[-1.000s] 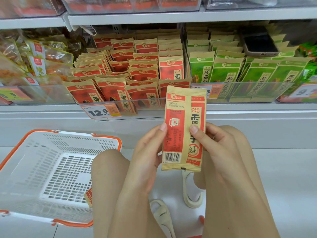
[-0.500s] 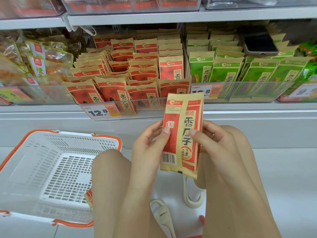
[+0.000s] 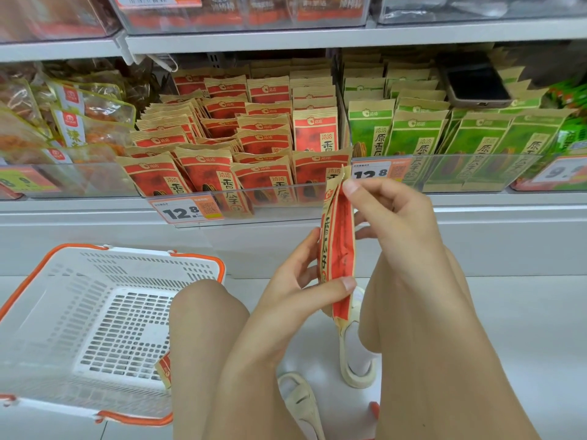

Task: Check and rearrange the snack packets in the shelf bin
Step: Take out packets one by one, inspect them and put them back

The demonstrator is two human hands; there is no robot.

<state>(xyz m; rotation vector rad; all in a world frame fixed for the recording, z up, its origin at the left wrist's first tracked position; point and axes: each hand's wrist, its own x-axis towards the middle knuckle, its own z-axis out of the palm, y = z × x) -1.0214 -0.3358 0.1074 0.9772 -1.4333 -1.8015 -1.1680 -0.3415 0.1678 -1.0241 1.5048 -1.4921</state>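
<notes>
I hold one red-and-kraft snack packet (image 3: 338, 246) upright in front of the shelf, turned almost edge-on to the camera. My left hand (image 3: 295, 287) grips its lower half, thumb across the front. My right hand (image 3: 390, 223) pinches its upper edge with the fingertips. Just behind it is the shelf bin (image 3: 270, 198) with a clear front wall, packed with several rows of the same red packets (image 3: 263, 144), some leaning to the left.
A neighbouring bin holds green packets (image 3: 444, 138) with a phone (image 3: 475, 82) lying on top. Orange snack bags (image 3: 63, 122) fill the left bin. A white basket with orange rim (image 3: 95, 312) sits on the floor at left, a red packet (image 3: 165, 369) by its edge. My knees flank my hands.
The packet has turned from face-on to nearly edge-on. My right hand has slid up from its middle to its top edge, and my left hand has shifted lower.
</notes>
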